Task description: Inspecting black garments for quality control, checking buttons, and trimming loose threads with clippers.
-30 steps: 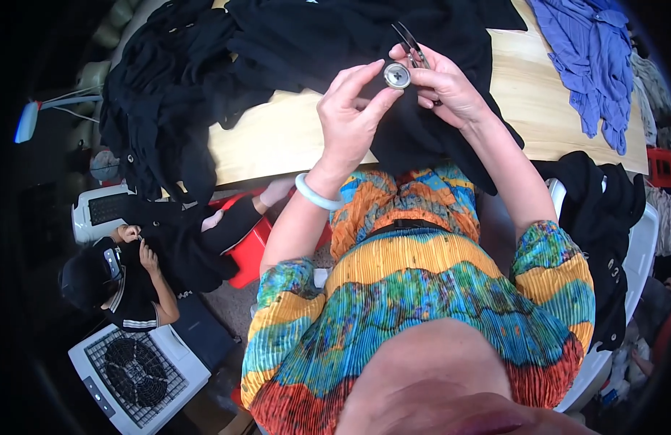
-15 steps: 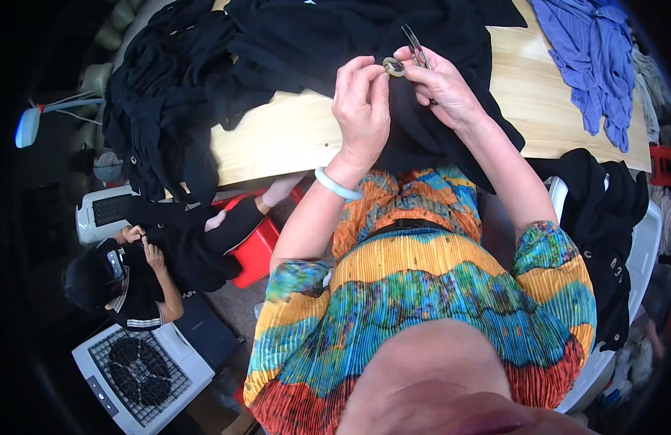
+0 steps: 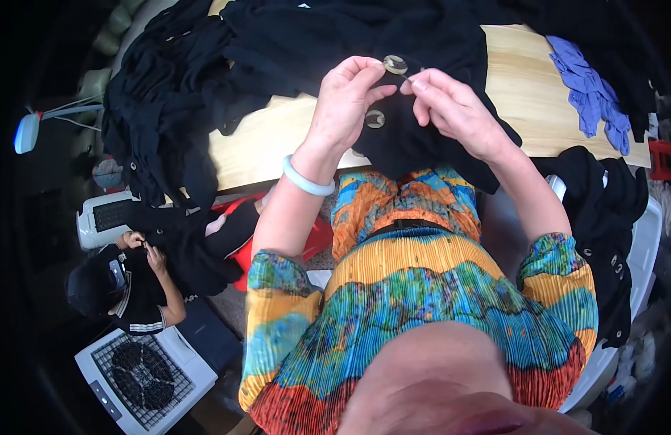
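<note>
Left hand [image 3: 348, 101] pinches a round pale metal button [image 3: 395, 64] between thumb and fingertips, holding it against the black garment [image 3: 422, 138] draped over the table edge and the lap. Right hand [image 3: 455, 109] closed in a fine pinch just beside the button, apparently on a needle or thread; too small to tell which. Second matching button [image 3: 374, 119] already sits on the same cloth just below, so by my reading one is fixed and the upper one is in work. Pale bangle [image 3: 306, 180] on left wrist. Heap of black garments [image 3: 176, 94] lies on the wooden table [image 3: 277, 138] to the left, blue cloth [image 3: 589, 94] far right. Another seated person [image 3: 125, 290] at lower left handles dark cloth near a white fan unit [image 3: 143, 373].
</note>
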